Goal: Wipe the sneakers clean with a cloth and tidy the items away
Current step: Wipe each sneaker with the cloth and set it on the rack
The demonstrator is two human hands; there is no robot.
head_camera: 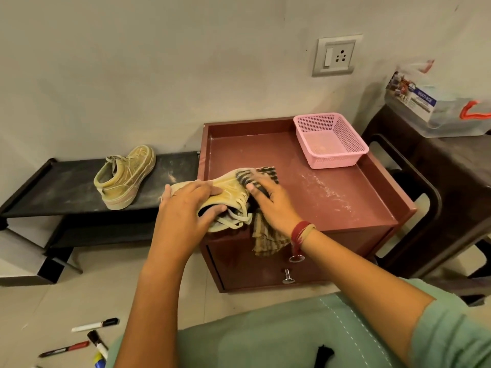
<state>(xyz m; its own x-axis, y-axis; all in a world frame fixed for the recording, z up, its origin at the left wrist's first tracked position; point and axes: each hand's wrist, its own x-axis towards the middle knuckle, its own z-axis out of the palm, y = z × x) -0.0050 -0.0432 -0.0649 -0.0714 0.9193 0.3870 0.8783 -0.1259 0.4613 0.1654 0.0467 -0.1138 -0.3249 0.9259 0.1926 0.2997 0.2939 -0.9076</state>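
Head | sneaker (125, 176) on rack (53, 187) | basket (333, 162) on cabinet (345, 203) | markers (94, 325) on floor (66, 296)

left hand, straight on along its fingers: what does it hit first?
Probably the right hand, pressing the striped cloth onto the sneaker that the left hand grips; depth is unclear.

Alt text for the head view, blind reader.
The left hand holds a tan sneaker on a maroon cabinet while the right hand presses a striped cloth against it. A second sneaker stands on a black rack to the left; a pink basket sits on the cabinet.
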